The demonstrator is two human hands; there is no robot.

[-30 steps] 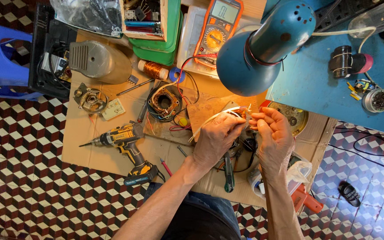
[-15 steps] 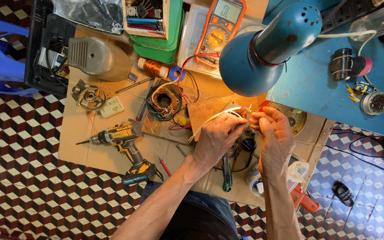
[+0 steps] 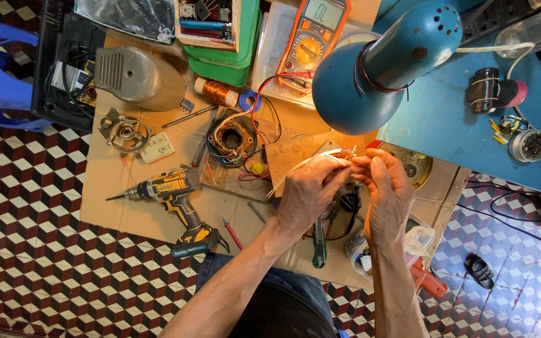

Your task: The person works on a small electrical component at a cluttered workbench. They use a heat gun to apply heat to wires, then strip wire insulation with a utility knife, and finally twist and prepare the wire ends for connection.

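Thin wires (image 3: 345, 154) right under the blue desk lamp (image 3: 370, 69), that's what both hands are on, over the cardboard sheet (image 3: 126, 206) near its far right edge. The left hand (image 3: 308, 191) has its grip pinched tight on a pale strand that trails off toward the near left, and the right hand (image 3: 386, 188) is pinched on the other bit, fingertips nearly touching. Can't make out whether the ends are twisted together or just being lined up, it's too tiny and the lamp glare doesn't help.

Judging by the mess, this looks mid-job, not near the end. The motor stator (image 3: 231, 139) with its copper windings sits out in the open in the middle of the cardboard, its leads loose, and the grey housing (image 3: 139, 76) is off at the far left corner. The multimeter (image 3: 311, 39) is switched on with its red lead running down, and the cordless drill (image 3: 173, 194) lies near the left side. So I'd say wiring's underway, reassembly all left.
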